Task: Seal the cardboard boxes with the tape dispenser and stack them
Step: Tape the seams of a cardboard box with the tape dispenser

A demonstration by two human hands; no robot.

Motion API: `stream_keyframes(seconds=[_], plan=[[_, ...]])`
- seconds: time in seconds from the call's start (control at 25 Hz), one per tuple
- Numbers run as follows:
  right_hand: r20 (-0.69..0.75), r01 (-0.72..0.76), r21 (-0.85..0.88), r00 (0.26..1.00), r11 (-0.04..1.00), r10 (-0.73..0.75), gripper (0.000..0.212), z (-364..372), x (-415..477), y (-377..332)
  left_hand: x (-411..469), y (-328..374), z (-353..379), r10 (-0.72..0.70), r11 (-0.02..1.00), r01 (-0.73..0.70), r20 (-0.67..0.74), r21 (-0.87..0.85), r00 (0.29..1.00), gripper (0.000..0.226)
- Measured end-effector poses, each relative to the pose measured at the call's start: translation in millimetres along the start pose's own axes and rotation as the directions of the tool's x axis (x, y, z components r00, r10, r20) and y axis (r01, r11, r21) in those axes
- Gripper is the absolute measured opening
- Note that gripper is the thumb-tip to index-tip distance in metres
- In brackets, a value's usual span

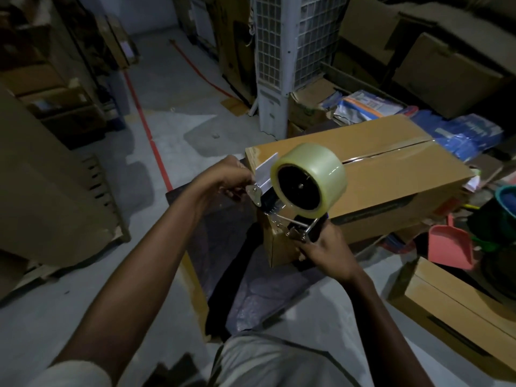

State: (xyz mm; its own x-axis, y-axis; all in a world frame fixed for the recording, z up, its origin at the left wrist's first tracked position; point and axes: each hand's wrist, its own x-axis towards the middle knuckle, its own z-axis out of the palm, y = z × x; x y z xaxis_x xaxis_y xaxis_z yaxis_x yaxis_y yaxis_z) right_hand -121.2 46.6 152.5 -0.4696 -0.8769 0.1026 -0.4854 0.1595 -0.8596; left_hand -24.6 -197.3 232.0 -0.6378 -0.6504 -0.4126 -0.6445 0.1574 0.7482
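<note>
A long brown cardboard box (391, 174) lies in front of me with clear tape along its top seam. The tape dispenser (301, 191), carrying a big roll of clear tape (318, 166), is held over the box's near end. My right hand (326, 252) grips the dispenser's handle from below. My left hand (231, 177) pinches the loose end of tape at the dispenser's front plate, beside the box's near left corner. A second brown box (460, 317) lies on the floor at the lower right.
A large upright cardboard sheet (55, 191) stands on the left. A white air cooler (282, 65) rises behind the box, with stacked cartons (446, 74) at the back right. A pink dustpan (449, 247) and blue packets (469, 132) lie to the right. A red line (150, 132) crosses the grey floor.
</note>
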Motion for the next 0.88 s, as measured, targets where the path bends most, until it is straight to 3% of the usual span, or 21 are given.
stream_keyframes(seconds=[0.08, 0.16, 0.24, 0.4, 0.48, 0.6, 0.72, 0.88], plan=[[-0.022, -0.024, -0.022, 0.999, 0.999, 0.024, 0.018, 0.7, 0.3, 0.9, 11.5, 4.6, -10.1, -0.004, 0.995, 0.006, -0.018, 0.104, 1.0, 0.031], [-0.024, -0.082, -0.054, 0.996, 0.995, 0.08, 0.025, 0.1, -3.8, 9.6, 24.4, 5.5, -31.6, -0.017, 0.994, 0.021, -0.039, 0.103, 0.999, 0.026], [-0.049, -0.128, -0.066, 0.991, 0.99, 0.125, 0.034, 4.6, -12.4, 17.0, 40.3, 5.7, -54.0, -0.041, 0.995, 0.038, 0.029, 0.095, 0.999, 0.016], [-0.146, -0.177, -0.132, 0.977, 0.975, 0.157, 0.022, 30.3, -20.7, 4.9, 78.7, 11.2, -69.2, -0.039, 0.984, 0.018, 0.117, 0.178, 0.992, 0.022], [-0.193, -0.196, -0.183, 0.968, 0.963, 0.16, 0.034, 39.5, -20.5, -9.5, 97.2, 21.4, -72.7, -0.023, 0.974, -0.006, 0.125, 0.226, 0.992, 0.022], [-0.214, -0.172, -0.219, 0.969, 0.96, 0.124, 0.032, 45.0, -21.8, -21.0, 125.9, 31.1, -97.3, 0.048, 0.958, -0.09, 0.159, 0.274, 0.986, 0.029], [-0.196, -0.257, -0.181, 0.955, 0.949, 0.222, 0.039, 53.1, -33.6, -23.8, 151.0, 29.7, -124.4, 0.149, 0.93, -0.206, 0.2, 0.304, 0.968, 0.031], [-0.202, -0.36, -0.146, 0.923, 0.921, 0.329, 0.053, 62.2, -35.5, -27.1, 190.1, 20.6, -133.0, 0.164, 0.909, -0.24, 0.236, 0.341, 0.958, 0.032]])
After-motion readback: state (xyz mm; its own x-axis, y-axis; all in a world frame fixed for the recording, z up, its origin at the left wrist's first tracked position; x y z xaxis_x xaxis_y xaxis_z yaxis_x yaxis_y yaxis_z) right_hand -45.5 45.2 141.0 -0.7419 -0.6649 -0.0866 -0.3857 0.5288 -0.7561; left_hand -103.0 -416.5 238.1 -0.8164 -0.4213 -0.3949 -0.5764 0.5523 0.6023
